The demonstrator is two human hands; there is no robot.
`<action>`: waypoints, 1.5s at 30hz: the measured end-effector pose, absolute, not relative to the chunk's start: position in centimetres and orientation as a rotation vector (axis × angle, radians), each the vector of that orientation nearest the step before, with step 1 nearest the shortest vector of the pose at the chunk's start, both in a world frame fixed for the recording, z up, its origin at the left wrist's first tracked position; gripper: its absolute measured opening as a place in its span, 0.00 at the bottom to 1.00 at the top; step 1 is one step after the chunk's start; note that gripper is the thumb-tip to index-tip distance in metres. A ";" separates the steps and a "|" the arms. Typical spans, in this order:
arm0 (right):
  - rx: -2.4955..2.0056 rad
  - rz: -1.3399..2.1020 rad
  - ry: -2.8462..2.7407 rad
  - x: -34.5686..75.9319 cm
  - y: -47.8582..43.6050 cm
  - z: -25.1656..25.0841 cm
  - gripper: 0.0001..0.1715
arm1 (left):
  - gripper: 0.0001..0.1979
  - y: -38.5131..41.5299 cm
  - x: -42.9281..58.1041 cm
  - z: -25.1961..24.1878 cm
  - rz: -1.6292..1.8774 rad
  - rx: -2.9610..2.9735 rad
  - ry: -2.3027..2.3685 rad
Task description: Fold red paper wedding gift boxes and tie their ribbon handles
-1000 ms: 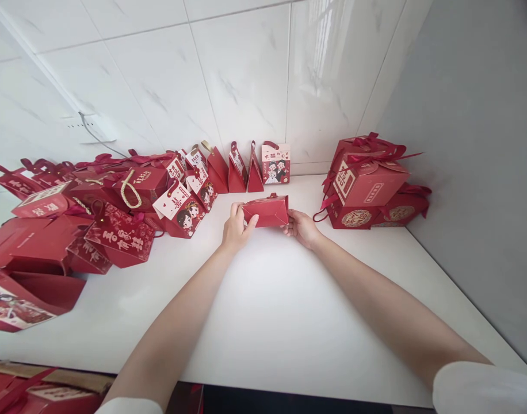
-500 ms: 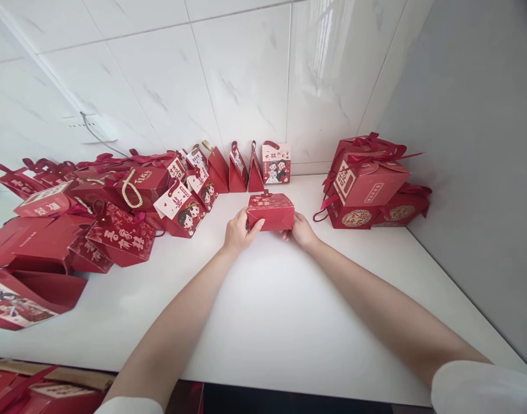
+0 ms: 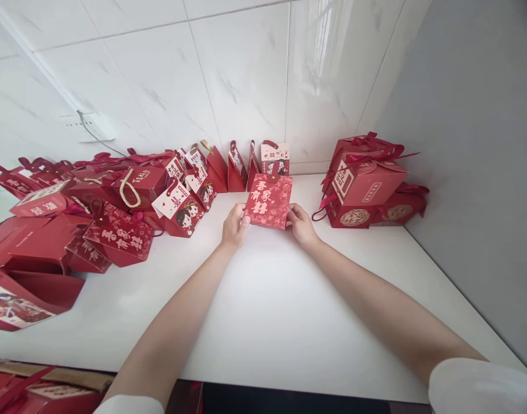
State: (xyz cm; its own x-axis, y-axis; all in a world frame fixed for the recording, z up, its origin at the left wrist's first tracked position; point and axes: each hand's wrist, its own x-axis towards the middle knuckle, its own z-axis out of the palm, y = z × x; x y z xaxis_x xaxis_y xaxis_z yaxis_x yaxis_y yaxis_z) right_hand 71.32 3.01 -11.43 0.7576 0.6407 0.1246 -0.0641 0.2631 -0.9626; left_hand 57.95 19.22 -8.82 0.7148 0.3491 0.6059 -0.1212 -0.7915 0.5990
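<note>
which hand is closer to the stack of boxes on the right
Right. The right hand holds a red box by its right edge, left of the stack and apart from it; the left hand holds its left edge, farther off.

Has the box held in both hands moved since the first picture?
Yes: the held box has tilted, its top edge rising in view to overlap the cartoon-couple box behind.

left hand [image 3: 235, 228] + right hand [image 3: 303, 227] | holding red box [image 3: 270, 202] | ribboned boxes [image 3: 373, 179] at right
</note>
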 end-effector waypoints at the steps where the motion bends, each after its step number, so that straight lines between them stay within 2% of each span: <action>1: -1.210 0.494 -0.573 71.3 3.0 -11.4 0.18 | 0.30 19.4 58.1 -8.9 0.992 2.237 0.123; 3: -1.192 0.481 -0.611 71.2 3.0 -11.4 0.16 | 0.31 19.7 58.2 -9.0 0.979 2.129 0.106; 6: -1.168 0.481 -0.666 71.0 3.0 -11.3 0.11 | 0.26 19.4 58.2 -9.1 0.879 2.024 0.167; 8: -1.162 0.483 -0.675 70.9 3.1 -11.4 0.09 | 0.29 19.0 58.1 -9.1 0.866 1.981 0.169; 11: -1.175 0.462 -0.671 71.1 3.1 -11.5 0.10 | 0.33 18.6 58.0 -9.1 0.866 1.961 0.143; 14: -1.181 0.390 -0.646 71.7 3.0 -10.8 0.11 | 0.28 18.7 58.1 -9.4 0.791 2.021 0.134; 18: -1.184 0.187 -0.679 72.3 1.8 -7.3 0.09 | 0.23 19.1 58.2 -9.6 0.661 2.096 0.107; 22: -1.193 -0.013 -1.053 70.9 -0.5 -2.1 0.12 | 0.20 18.8 57.9 -9.1 0.600 2.254 0.029; 26: -1.388 -0.232 -1.460 69.1 -2.1 1.1 0.17 | 0.20 17.9 57.8 -8.4 0.553 2.344 -0.016; 30: -1.538 -0.323 -1.673 69.9 -3.3 2.1 0.14 | 0.22 17.5 57.9 -8.3 0.529 2.321 -0.003; 36: -1.750 -0.152 -1.686 72.4 -5.9 3.3 0.05 | 0.19 17.9 57.8 -8.8 0.554 2.342 -0.032; 41: -1.775 0.183 -1.591 73.5 -7.0 3.3 0.06 | 0.20 17.6 57.8 -8.6 0.540 2.314 -0.004; 45: -1.705 0.285 -1.486 73.9 -7.1 3.1 0.08 | 0.20 17.6 57.9 -8.6 0.537 2.299 0.010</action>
State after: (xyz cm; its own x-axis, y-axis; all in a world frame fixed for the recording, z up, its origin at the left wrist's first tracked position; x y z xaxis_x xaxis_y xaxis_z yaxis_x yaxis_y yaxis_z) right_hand 73.86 -7.12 3.11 0.2730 0.8998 0.3403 0.7099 0.0503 -0.7025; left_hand 57.87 17.57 -8.58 0.9116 0.1673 0.3756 -0.1528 -0.7104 0.6870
